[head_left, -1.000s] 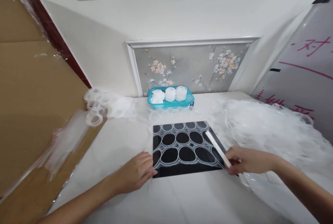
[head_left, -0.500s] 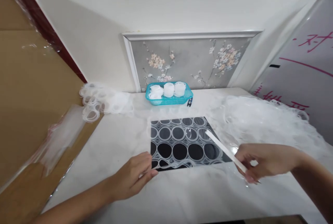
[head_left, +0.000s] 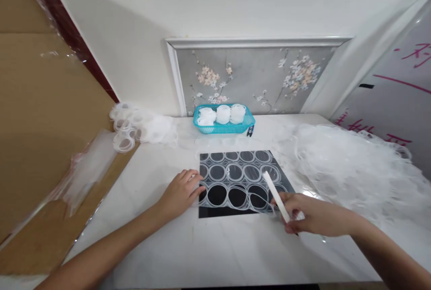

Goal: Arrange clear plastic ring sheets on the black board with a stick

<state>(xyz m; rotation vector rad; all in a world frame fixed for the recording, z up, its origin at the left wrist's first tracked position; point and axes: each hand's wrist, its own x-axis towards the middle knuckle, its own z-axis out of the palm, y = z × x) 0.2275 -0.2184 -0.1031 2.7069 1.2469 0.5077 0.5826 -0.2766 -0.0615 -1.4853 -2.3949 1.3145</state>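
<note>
Head view looks down on a glossy white table (head_left: 208, 249) with a flat black square mat (head_left: 215, 211) lying in the middle. Spread over the mat is a thin, clear plastic sheet (head_left: 235, 177) punched with rows of round holes, its webbing pale and flimsy, the near edge lifting slightly off the mat. The left hand (head_left: 180, 193) lies flat and open, fingers stretched out and pressing the sheet's left edge at the mat's border. The right hand (head_left: 311, 213) is closed around a slim white stick (head_left: 274, 193), which slants up and away over the sheet's right corner; its fingers also seem to pinch the sheet's edge. A teal basket (head_left: 222, 127) of white rolls sits behind the mat by the wall, and a fluffy heap of clear plastic scrap (head_left: 350, 169) is piled on the right.
</note>
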